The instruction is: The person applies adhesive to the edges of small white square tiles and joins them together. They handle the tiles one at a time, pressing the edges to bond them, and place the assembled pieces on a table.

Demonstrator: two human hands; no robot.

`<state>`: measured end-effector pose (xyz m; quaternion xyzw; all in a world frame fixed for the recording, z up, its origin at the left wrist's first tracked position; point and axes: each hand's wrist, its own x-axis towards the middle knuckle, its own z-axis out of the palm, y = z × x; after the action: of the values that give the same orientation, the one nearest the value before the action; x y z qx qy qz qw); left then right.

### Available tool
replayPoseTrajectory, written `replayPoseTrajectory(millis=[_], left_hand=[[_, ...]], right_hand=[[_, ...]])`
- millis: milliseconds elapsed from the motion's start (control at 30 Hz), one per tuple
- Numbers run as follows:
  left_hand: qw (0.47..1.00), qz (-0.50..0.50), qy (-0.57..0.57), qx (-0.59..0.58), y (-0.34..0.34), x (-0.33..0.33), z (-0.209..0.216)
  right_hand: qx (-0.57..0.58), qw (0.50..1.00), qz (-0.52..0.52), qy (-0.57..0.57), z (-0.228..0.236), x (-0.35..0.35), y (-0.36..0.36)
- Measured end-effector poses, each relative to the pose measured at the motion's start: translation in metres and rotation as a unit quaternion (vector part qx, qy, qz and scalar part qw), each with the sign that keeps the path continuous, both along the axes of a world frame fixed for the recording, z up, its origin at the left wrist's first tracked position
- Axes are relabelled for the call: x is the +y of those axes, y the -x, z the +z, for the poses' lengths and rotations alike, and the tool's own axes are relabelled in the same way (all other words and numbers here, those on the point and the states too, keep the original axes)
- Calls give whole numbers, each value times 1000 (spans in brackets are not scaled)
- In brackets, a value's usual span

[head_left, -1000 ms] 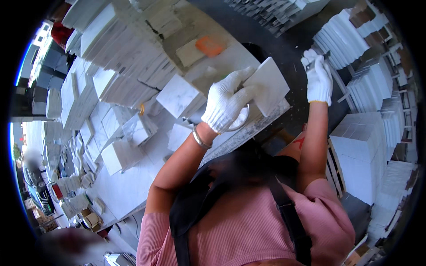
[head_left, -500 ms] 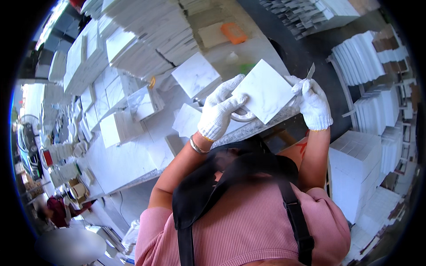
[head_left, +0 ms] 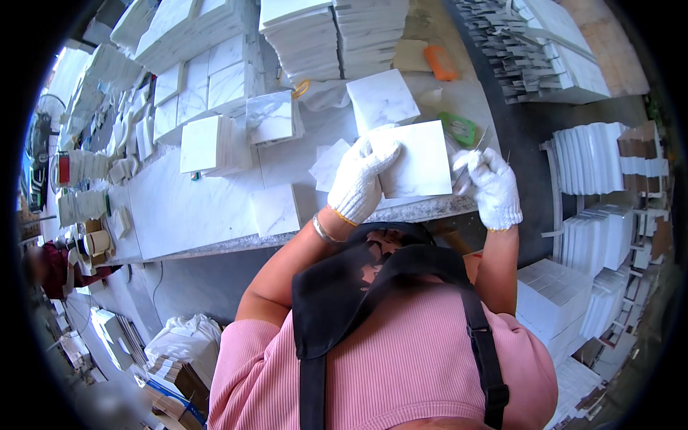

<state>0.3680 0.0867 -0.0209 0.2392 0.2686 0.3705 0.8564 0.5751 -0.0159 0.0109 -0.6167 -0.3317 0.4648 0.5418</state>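
My left hand (head_left: 364, 175), in a white knit glove, grips the left edge of a square white marble tile (head_left: 417, 163) with faint grey veining. The tile is held up over the front edge of the stone-topped table (head_left: 186, 215). At its right edge is my right hand (head_left: 491, 188), also gloved, with the fingers closed around a thin metal blade (head_left: 483, 137) whose tip points upward. How the fingers wrap the blade's lower part is hard to make out. Just beyond the held tile lies a short stack of similar tiles (head_left: 382, 102).
A green object (head_left: 457, 129) and an orange object (head_left: 441, 63) lie at the table's right end. A single tile (head_left: 276, 210) rests near the front edge. Tall tile stacks (head_left: 301, 36) stand at the back, with more tile stacks (head_left: 589, 159) across the floor to the right.
The held tile has turned from a diamond slant to nearly square with me. My right hand has come slightly lower and left, and the whole view has rotated.
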Motion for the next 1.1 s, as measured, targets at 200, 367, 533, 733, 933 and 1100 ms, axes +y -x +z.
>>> replayPoseTrajectory(millis=[200,367,533,733,933,1100], left_hand=[[1000,2,-7,12,16,1,-6],[999,12,-4,32,18,2,-12],[999,-2,-9,45,18,0,-11],[998,-20,-18,56,17,3,-15],[999,-1,26,35,15,2,-14],[999,-8,39,4,15,2,-11]], right_hand=[[-177,965,-29,192,-3,3,-10],[-238,954,-46,178,-26,-8,-13],[-240,957,-14,162,-32,-10,-16],[-250,939,10,235,-38,1,-15],[-326,901,55,282,-82,0,-24],[-463,811,152,324,-76,12,-15]])
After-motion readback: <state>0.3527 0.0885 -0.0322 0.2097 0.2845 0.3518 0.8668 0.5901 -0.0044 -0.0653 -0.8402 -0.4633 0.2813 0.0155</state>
